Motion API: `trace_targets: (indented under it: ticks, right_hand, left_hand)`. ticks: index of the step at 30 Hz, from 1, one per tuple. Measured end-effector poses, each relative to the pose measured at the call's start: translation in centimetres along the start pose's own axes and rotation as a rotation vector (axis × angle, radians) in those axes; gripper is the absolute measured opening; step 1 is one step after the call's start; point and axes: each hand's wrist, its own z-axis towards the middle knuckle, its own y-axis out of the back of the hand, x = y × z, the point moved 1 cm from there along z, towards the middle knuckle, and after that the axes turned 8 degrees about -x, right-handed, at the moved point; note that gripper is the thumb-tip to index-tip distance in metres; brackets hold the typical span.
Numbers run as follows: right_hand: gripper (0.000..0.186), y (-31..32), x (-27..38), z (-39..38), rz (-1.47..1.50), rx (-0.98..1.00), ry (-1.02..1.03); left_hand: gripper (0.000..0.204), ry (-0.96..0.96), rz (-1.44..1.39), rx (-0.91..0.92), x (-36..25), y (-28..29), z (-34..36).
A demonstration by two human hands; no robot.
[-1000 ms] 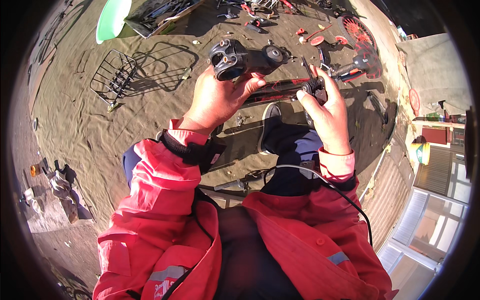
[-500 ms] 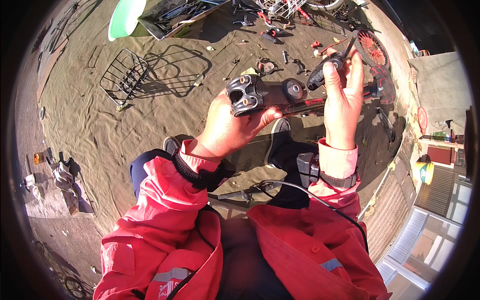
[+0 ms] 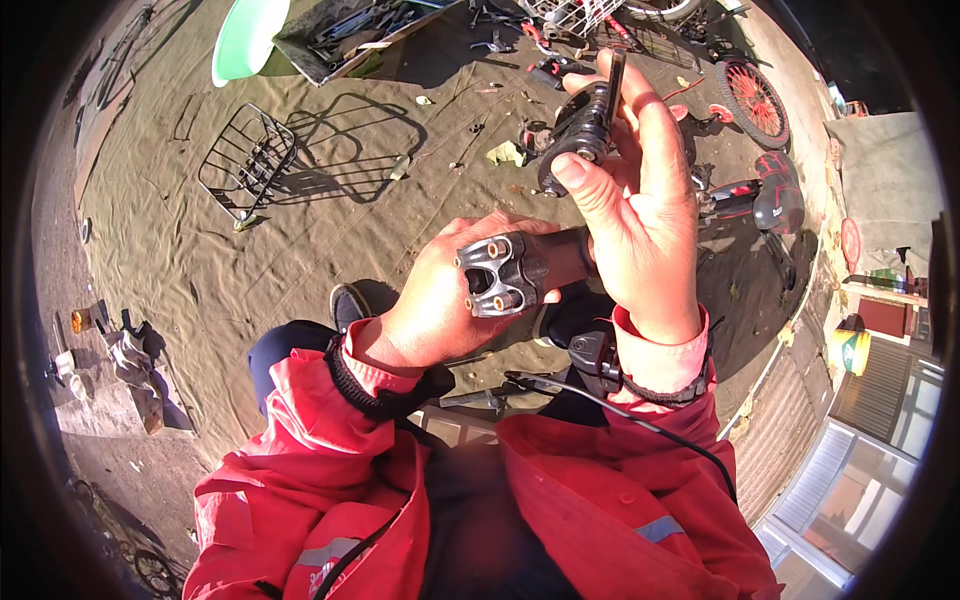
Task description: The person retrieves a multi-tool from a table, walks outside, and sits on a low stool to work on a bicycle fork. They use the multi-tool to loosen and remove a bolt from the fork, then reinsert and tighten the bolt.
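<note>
My left hand (image 3: pixel 425 295) is closed around a black bicycle stem (image 3: pixel 550 258) from below. The stem's open handlebar clamp faces left, with copper-coloured bolts at its corners. Above the stem's right end, my right hand (image 3: pixel 650 235) grips a black folding multi-tool (image 3: pixel 580 130) between thumb and fingers. One straight dark key of the tool points up and away. The tool is apart from the stem's visible part. My right hand hides the stem's far end. Right of that hand shows a black and red bicycle saddle (image 3: pixel 780 200).
A black wire rack (image 3: pixel 248 165) lies on the brown ground cloth (image 3: pixel 300 260) at left. Farther off are a green basin (image 3: pixel 248 40), a tray of tools (image 3: pixel 350 40) and loose bicycle parts. A red-spoked wheel (image 3: pixel 755 100) lies at far right. A cable crosses by my right forearm.
My left hand and the stem have come lower and nearer to me. My right hand has shifted left with the multi-tool, which is turned so its key stands more upright.
</note>
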Motion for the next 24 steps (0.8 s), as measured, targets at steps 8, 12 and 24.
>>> trace_targets:
  ticks: [8,12,24]
  right_hand:
    - [0.062,0.2,0.7,-0.5,0.051,0.075,-0.088]
    - [0.061,0.3,0.7,-0.3,0.076,0.116,-0.048]
    - [0.093,0.4,1.1,-0.4,-0.055,0.057,-0.087]
  left_hand:
    - [0.048,0.411,-0.538,-0.007,0.5,4.7,3.7]
    - [0.062,0.488,-0.608,0.152,1.4,4.2,6.3]
    - [0.044,0.578,-1.173,0.244,2.9,4.0,7.9]
